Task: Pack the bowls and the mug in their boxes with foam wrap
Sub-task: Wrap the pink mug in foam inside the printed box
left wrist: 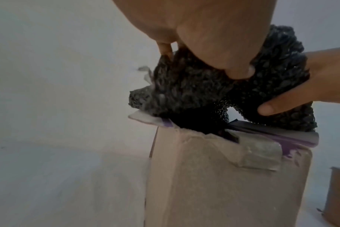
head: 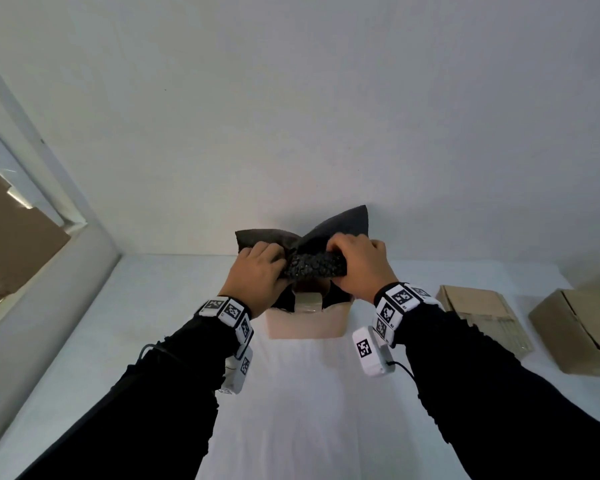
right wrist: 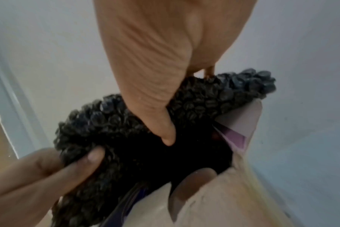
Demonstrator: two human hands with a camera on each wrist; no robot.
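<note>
Here both hands meet over the open top of a small cardboard box at the far middle of the desk, near the wall. The left hand and right hand each curl their fingers round a dark, bumpy bundle of foam wrap, thumbs pressed into its near side, holding it at the mouth of the box, partly inside; what it wraps cannot be seen. Both arms reach forward in black sleeves with white marker bands at the wrists. The desk is white, set against a plain pale wall. To the right lie a flat stack of cardboard and another cardboard box. Grey tape sits on the box's front; no writing is legible.
</note>
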